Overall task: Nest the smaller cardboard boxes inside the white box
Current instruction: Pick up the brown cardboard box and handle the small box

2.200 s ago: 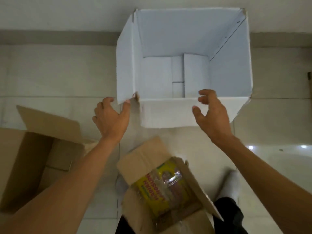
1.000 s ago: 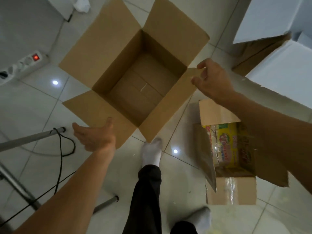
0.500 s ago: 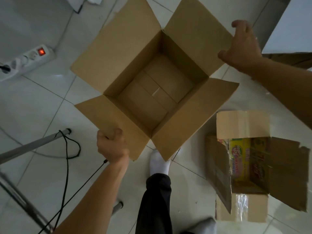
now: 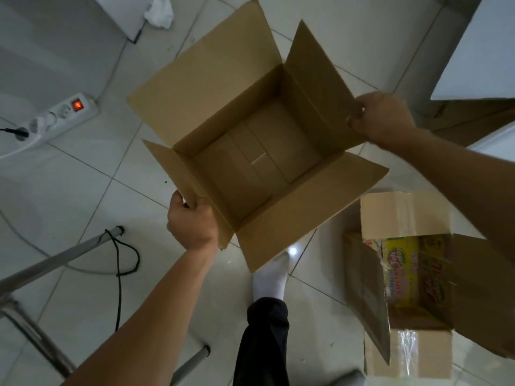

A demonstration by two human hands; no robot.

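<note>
An empty brown cardboard box [image 4: 259, 151] with all its flaps spread open fills the middle of the view, over the tiled floor. My left hand [image 4: 192, 222] grips its near-left flap. My right hand [image 4: 381, 117] grips the edge of its right flap. A smaller brown box [image 4: 409, 288] with torn flaps and a yellow packet inside stands on the floor at the lower right. Only a corner of the white box [image 4: 479, 51] shows at the upper right edge.
A white power strip [image 4: 53, 121] with a lit red switch lies at the left. Metal stand legs [image 4: 55, 260] and a black cable [image 4: 119, 271] cross the lower left. My leg and white sock [image 4: 270, 282] are below the box. A white cloth [image 4: 158, 9] lies at the top.
I turned from the white box to the empty brown box. Both hands closed on its flaps, the right hand dropping from the far flap to the right flap, and the box shifted right.
</note>
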